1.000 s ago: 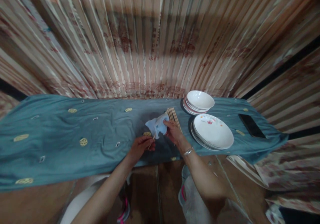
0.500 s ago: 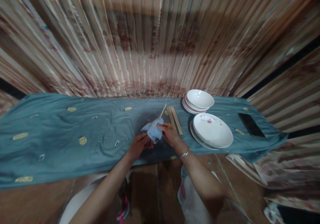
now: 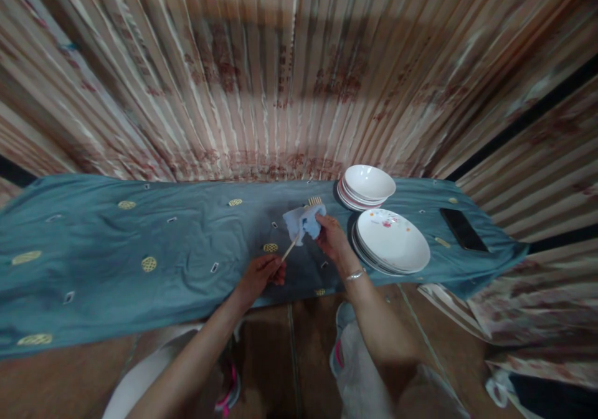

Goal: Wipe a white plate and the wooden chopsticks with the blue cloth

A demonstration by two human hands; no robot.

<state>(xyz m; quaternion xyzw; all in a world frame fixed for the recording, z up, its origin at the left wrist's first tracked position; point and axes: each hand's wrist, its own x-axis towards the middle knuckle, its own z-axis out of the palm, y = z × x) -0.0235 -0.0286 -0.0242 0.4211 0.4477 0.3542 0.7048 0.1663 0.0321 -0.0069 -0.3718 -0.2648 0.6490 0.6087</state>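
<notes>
My left hand [image 3: 266,271] pinches the near end of a light wooden chopstick [image 3: 290,248]. The chopstick slants up to the right, and its far part is hidden in a pale blue cloth [image 3: 306,221]. My right hand [image 3: 332,235] is closed on that cloth, bunched around the stick. Just behind the cloth, the tips of several more chopsticks [image 3: 315,200] lie side by side on the table; the rest of them is covered by the cloth and my right hand.
A stack of white bowls [image 3: 369,182] stands at the back, right of my hands. In front of it is a stack of flower-patterned white plates [image 3: 395,241]. Farther right lies a black phone [image 3: 462,229]. A blue-green cloth [image 3: 103,238] covers the table; curtains [image 3: 261,95] hang behind.
My right hand has moved up and right with the cloth, sliding along the chopstick and now over the chopstick row. More of the chopstick shows near my left hand. The view has shifted slightly.
</notes>
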